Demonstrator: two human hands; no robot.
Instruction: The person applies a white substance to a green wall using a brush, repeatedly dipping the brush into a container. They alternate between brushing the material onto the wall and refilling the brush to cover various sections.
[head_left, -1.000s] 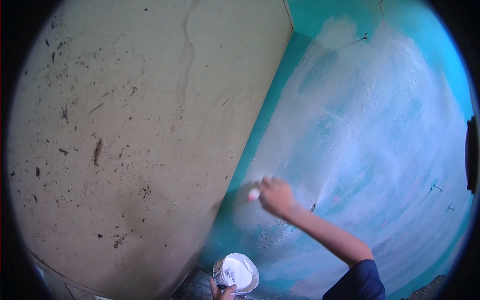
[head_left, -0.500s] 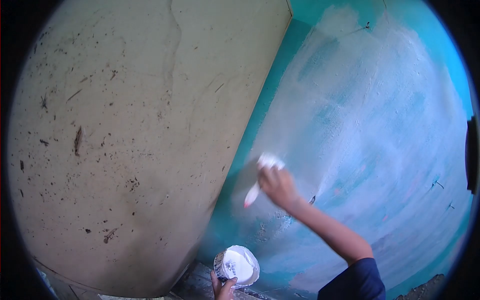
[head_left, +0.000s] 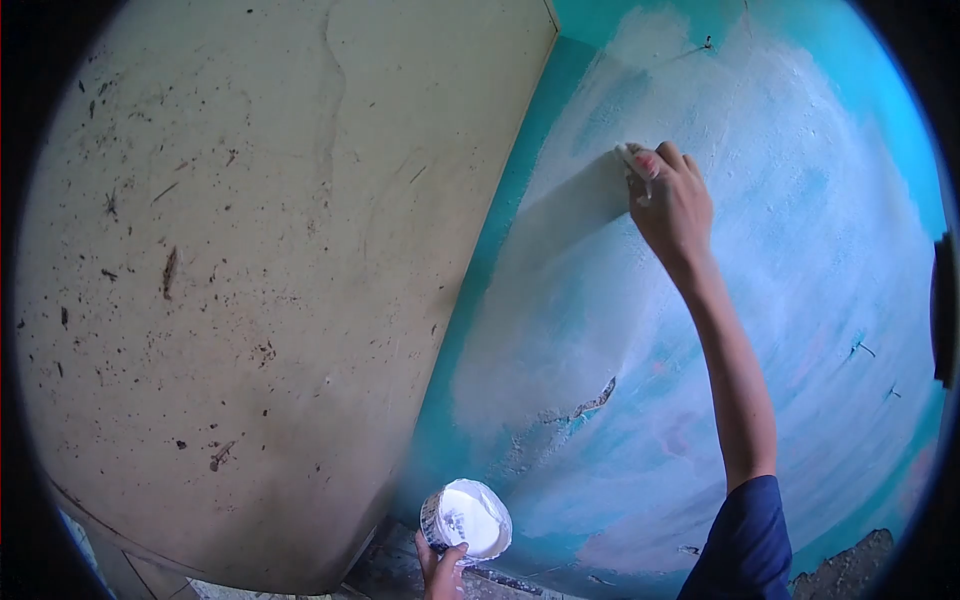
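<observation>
My right hand (head_left: 675, 205) is closed around a paintbrush (head_left: 640, 163) with a pale handle and a reddish handle end. The brush is up against the turquoise wall (head_left: 480, 290), on its upper part, where a streaky whitish coat (head_left: 570, 290) covers much of the surface; the bristles are mostly hidden. Low in the view, my left hand (head_left: 440, 572) grips a round tub (head_left: 432, 518) by its near side, thumb at the rim. White paint (head_left: 475, 520) lies inside the tub, which is tilted toward me.
A beige panel (head_left: 250, 250) with dark specks and scrapes fills the left side, its edge close to the wall. Nails (head_left: 707, 43) stick out of the wall. A cracked, chipped patch (head_left: 595, 400) shows lower down, and rough broken plaster (head_left: 845, 568) at bottom right.
My right hand has swept the paintbrush up and to the right across the wall, and its handle has turned. The tub in my left hand has hardly shifted.
</observation>
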